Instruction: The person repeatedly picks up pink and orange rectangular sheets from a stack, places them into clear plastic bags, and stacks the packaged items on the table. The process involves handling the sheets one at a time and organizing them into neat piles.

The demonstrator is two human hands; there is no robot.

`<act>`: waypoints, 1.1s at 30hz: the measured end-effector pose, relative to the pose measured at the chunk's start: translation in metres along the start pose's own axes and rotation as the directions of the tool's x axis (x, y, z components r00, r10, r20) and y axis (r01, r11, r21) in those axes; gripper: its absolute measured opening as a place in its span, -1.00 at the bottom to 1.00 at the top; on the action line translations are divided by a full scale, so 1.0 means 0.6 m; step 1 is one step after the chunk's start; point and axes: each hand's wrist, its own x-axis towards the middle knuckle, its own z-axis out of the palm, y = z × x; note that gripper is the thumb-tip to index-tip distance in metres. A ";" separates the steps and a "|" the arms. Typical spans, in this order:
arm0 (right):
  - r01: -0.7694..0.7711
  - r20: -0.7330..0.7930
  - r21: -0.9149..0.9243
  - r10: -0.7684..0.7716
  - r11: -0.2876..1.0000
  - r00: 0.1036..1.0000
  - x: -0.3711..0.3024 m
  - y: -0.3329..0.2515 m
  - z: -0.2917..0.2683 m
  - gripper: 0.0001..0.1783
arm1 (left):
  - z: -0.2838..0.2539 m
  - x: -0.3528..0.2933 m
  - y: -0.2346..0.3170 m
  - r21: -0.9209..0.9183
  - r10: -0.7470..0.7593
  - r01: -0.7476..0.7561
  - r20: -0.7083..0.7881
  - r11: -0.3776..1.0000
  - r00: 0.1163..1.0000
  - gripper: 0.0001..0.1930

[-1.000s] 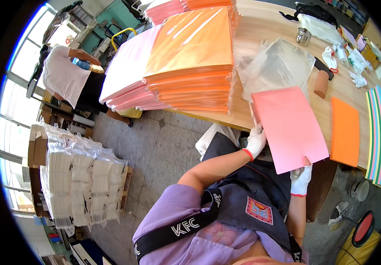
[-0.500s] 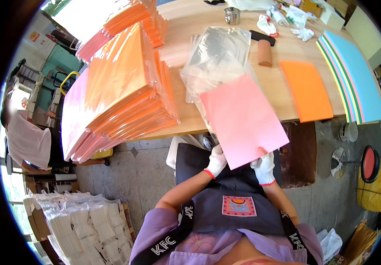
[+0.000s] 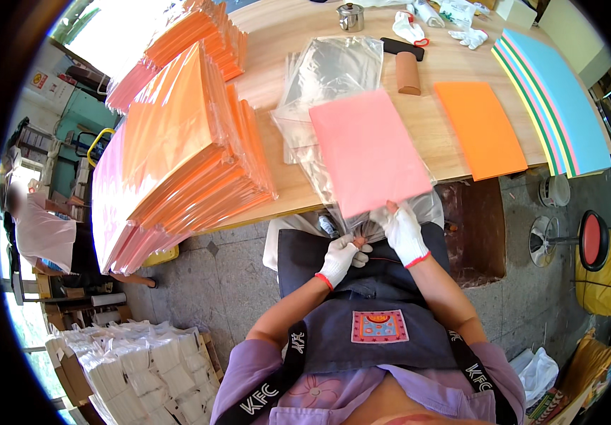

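A pink sheet or stack of paper (image 3: 369, 152) lies over the table's near edge, with a clear plastic bag (image 3: 427, 207) around or under it. The bag's gathered near end is pinched by my left hand (image 3: 341, 261), in a white glove with bare fingertips. At the pink paper's near edge is my right hand (image 3: 406, 235), gloved alike, its fingers closed on that edge; some fingers are hidden. More clear bags (image 3: 334, 67) lie flat just beyond. To the right sits an orange paper stack (image 3: 481, 131).
Plastic-wrapped orange and pink packs (image 3: 171, 142) are piled high at left. A multicoloured paper pile (image 3: 564, 106) stands at the table's right end. Beyond the bags are a brown block (image 3: 407, 74) and a metal pot (image 3: 351, 18). Another person (image 3: 43, 230) is at far left.
The pink paper has moved away from me, farther onto the table. My right hand has followed its near edge forward and left; my left hand now bunches the bag's near end.
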 end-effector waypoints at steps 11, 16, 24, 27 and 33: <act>0.162 0.250 -0.936 0.266 0.312 0.931 -0.063 -0.106 0.110 -0.83 | -0.045 -0.024 0.044 0.149 0.079 -0.061 -0.116 0.987 0.990 -0.68; 0.681 0.652 -0.453 0.307 -0.576 0.693 0.033 -0.109 0.167 -0.77 | -0.051 -0.041 0.057 0.191 0.092 -0.069 -0.114 0.979 0.989 -0.71; 0.801 0.657 -0.123 0.557 -0.586 0.508 0.072 -0.057 0.179 -0.72 | -0.053 -0.035 0.055 0.108 0.067 -0.057 -0.087 0.992 0.994 -0.73; 0.705 0.595 -0.291 0.454 -0.647 0.663 0.016 -0.061 0.172 -0.78 | -0.056 -0.044 0.058 0.164 0.088 -0.073 -0.089 0.984 0.992 -0.74; 0.662 0.565 -0.463 0.379 -0.589 0.732 -0.056 -0.006 0.128 -0.84 | -0.062 -0.048 0.058 0.001 0.058 -0.058 -0.024 0.998 0.998 -0.74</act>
